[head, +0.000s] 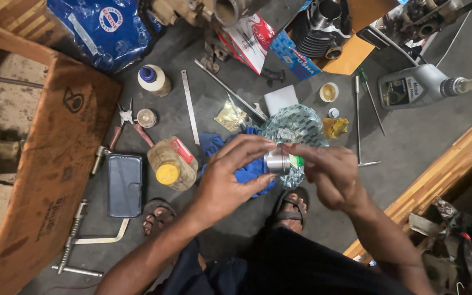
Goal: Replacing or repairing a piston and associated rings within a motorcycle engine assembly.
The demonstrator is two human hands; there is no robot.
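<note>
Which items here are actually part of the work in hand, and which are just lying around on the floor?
In hand:
left hand
right hand
small metal cylinder, held between both

Lying about:
pliers
hacksaw blade
yellow-capped bottle
dark phone case
grey oil bottle
finned engine cylinder
blue cloth

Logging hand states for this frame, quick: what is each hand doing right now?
Left hand: closed, fingertips gripping the small shiny metal cylinder.
Right hand: closed, fingers pinching the same cylinder from the other side.
</note>
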